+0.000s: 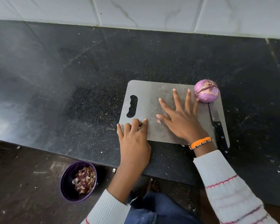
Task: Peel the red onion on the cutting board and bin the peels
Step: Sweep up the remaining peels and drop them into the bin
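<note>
A white ribbed sleeve (229, 189) with thin red and dark stripes comes in from the bottom right, and a plain white sleeve (107, 209) from the bottom left, over blue denim-clad legs. Below the counter's near edge, on the dark floor, stands a purple bin (66, 183) holding a heap of reddish-brown peels (85, 179). The left hand (134, 143) rests at the near left corner of the grey cutting board (149, 97); its fingers are bent onto the board's top, but whether they clamp the edge or only press on it I cannot tell. The right hand (181, 117), with an orange wristband (200, 142), lies flat on the middle of the board, fingers spread and straight, grasping nothing; a small pale scrap (159, 121) sits just under its thumb. The red onion (206, 90), peeled to smooth purple with a slit across its top, sits on the board's far right corner, just beside the right hand's outermost fingertip. A knife (217, 122) with a black handle lies along the board's right edge, its tip near the onion. The board lies on a black speckled counter (71, 78), close to its near edge; white marbled tiles (136, 10) line the far edge.
</note>
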